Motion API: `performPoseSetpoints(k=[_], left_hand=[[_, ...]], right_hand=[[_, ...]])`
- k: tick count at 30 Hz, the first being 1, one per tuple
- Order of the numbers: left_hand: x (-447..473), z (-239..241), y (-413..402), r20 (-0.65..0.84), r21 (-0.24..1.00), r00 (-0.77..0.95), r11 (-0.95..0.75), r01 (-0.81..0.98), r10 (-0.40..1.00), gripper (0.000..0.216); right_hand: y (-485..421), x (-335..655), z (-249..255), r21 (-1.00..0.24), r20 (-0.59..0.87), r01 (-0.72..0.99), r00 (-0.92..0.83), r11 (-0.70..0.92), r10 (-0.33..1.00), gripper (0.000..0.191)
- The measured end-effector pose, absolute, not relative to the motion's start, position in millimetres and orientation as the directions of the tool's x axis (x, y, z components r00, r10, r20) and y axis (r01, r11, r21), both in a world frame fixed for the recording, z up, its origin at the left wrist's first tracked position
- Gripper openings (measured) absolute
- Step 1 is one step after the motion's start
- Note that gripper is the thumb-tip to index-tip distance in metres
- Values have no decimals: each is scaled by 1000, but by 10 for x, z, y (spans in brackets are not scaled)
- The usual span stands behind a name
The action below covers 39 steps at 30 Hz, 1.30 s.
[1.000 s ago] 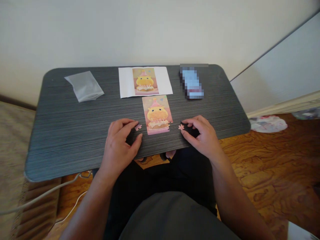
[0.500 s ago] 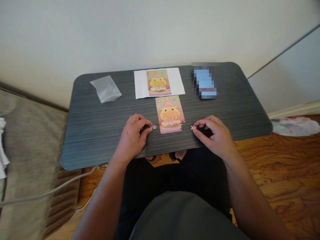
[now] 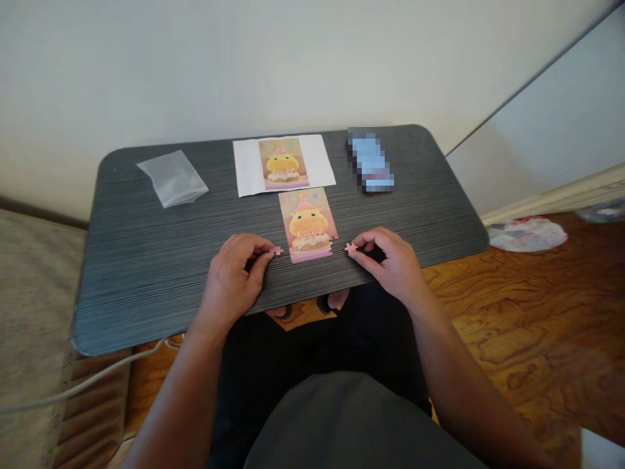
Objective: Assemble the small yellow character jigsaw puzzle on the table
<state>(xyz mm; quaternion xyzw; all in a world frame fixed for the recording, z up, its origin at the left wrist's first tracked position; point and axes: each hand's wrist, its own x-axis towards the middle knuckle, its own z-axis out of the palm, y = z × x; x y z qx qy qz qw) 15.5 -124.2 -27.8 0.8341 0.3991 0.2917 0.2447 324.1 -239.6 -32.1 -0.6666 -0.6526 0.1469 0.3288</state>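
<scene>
A jigsaw puzzle of a yellow cartoon figure with a cake lies on the dark table, its lower right corner open with notched edges. To its left, my left hand pinches a pink puzzle piece between thumb and forefinger, just clear of the puzzle. On the opposite side, a second pink puzzle piece sits in the fingertips of my right hand, a short gap away from the notched corner. Behind the puzzle is a white sheet bearing the same picture.
A clear plastic bag lies at the table's back left. A pixelated phone-like object is at the back right. The wall borders the table's far edge. A white cable runs below at left, and a plastic bag lies on the floor at right.
The whole view has turned to the right, so everything appears further left. My right hand's piece looks slightly nearer the puzzle. Both hands keep their pinch.
</scene>
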Motion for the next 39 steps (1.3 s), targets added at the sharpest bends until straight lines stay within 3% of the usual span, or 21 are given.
performPoseSetpoints(k=[7, 20, 32, 39], left_hand=[[160, -267, -1242, 289, 642, 516, -563, 521, 806, 10], [148, -229, -1276, 291, 659, 541, -575, 484, 789, 10], [153, -225, -1280, 278, 671, 524, -553, 495, 806, 10], [153, -227, -1274, 288, 661, 535, -569, 489, 794, 12]], right_hand=[[-2355, 3154, -341, -727, 214, 686, 188, 28, 959, 13], [-2262, 3109, -318, -732, 231, 680, 191, 41, 954, 14], [-2259, 3104, -333, -836, 164, 549, 225, 14, 961, 15], [-2239, 3131, -303, -831, 186, 554, 196, 48, 963, 24]])
